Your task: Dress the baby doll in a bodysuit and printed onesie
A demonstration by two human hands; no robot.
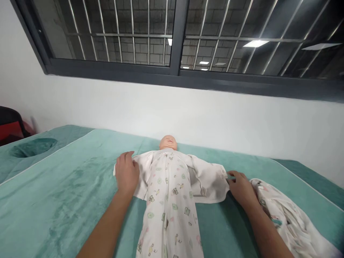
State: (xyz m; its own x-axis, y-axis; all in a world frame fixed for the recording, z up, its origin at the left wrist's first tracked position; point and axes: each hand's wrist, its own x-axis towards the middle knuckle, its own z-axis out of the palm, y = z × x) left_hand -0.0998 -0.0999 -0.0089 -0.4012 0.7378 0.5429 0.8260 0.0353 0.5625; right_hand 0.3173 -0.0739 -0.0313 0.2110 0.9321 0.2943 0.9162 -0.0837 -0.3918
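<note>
- One doll [168, 142], face up, head at the far edge of the green-covered bed [72, 182], near the white wall [150, 104]; barred window [176, 39] above.
- Printed white garment [172, 193] over doll's body, sleeves spread left and right.
- Left hand [127, 172]: on left sleeve, fingers slightly bent; grip cannot be told.
- Right hand [242, 186]: at right sleeve's end, fingers narrowly spaced; pinch cannot be told.
- Printed cloth [291, 218] bunched at near right, beside right forearm.
- Broad stretch of cover left of left forearm; round hollow [34, 147] farther left; narrower strip between garment and right forearm.
</note>
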